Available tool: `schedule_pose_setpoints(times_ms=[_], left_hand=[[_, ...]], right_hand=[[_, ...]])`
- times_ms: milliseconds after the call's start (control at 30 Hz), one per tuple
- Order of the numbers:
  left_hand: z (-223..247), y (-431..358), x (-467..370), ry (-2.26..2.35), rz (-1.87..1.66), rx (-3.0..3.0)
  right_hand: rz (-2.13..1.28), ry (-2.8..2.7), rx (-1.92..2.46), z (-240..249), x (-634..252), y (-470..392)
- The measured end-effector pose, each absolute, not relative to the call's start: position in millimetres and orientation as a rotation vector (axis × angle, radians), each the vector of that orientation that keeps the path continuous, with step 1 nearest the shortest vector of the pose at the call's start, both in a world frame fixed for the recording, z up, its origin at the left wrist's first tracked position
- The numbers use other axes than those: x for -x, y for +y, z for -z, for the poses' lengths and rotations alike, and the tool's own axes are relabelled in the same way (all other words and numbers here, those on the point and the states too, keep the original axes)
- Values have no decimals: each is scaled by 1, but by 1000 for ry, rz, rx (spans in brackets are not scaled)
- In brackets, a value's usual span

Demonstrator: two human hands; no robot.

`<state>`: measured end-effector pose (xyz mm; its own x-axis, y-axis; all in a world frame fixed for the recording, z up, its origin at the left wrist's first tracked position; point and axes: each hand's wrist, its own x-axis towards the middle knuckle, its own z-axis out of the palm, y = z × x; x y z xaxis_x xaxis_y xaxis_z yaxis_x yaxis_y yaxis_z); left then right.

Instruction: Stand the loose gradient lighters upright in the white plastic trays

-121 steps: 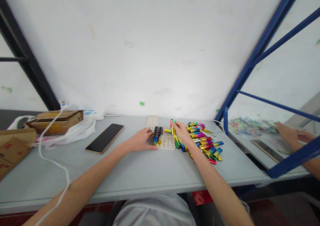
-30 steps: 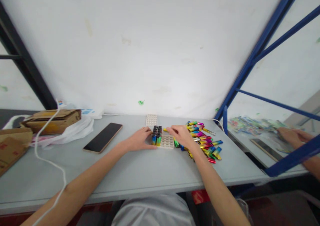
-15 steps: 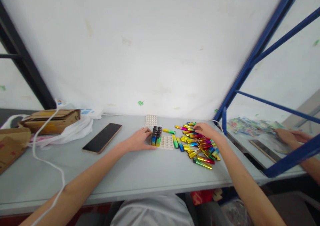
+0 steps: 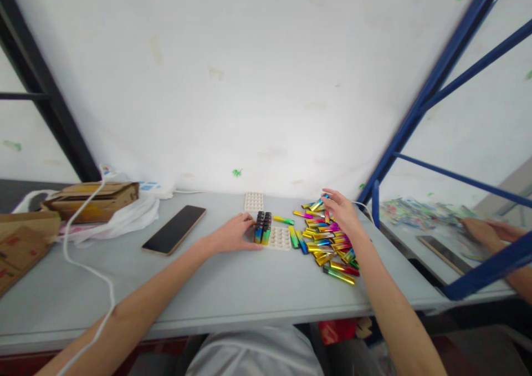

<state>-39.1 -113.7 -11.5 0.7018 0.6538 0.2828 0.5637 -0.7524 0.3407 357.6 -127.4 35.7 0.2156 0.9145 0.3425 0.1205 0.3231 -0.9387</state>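
Okay | left hand (image 4: 239, 234): fingers spread wide beside upright, black-topped metallic lighter-shaped pieces (image 4: 262, 229), seated in white dimpled tray (image 4: 280, 239) | right hand (image 4: 341, 214): placed at far end of loose, shiny multicoloured pieces (image 4: 322, 243) — fingers bent, grip can't be told

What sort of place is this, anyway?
Probably a small workshop or hand-packing room, though I can't be sure. A pile of shiny sticks lies beside a white tray on a plain table, and another person's hand shows at a neighbouring table.

Right fingers (image 4: 333, 193) at shiny cases (image 4: 321, 235)
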Motion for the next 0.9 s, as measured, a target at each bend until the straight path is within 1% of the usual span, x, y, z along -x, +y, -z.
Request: schedule_pose_setpoints(times_ms=[100,267,467,533,700,900], left_hand=[[12,-113,39,978,-571,-2686],[9,-113,42,954,-561,-2640],[6,-114,46,928,-575,-2628],[7,-113,46,922,-581,-2632],[13,-110,46,919,-610,-2607],[14,-109,46,919,-636,-2563]], right_hand=[[-902,-1062,963,-47,-325,-125],[-1097,-1098,851,-57,-271,-129],[-1200,-1327,933,-37,-226,-138],[-1151,-1364,996,-25,-218,-139],[-883,-1471,1175,-2,-209,-139],[-584,-1533,1294,-2,-207,-141]])
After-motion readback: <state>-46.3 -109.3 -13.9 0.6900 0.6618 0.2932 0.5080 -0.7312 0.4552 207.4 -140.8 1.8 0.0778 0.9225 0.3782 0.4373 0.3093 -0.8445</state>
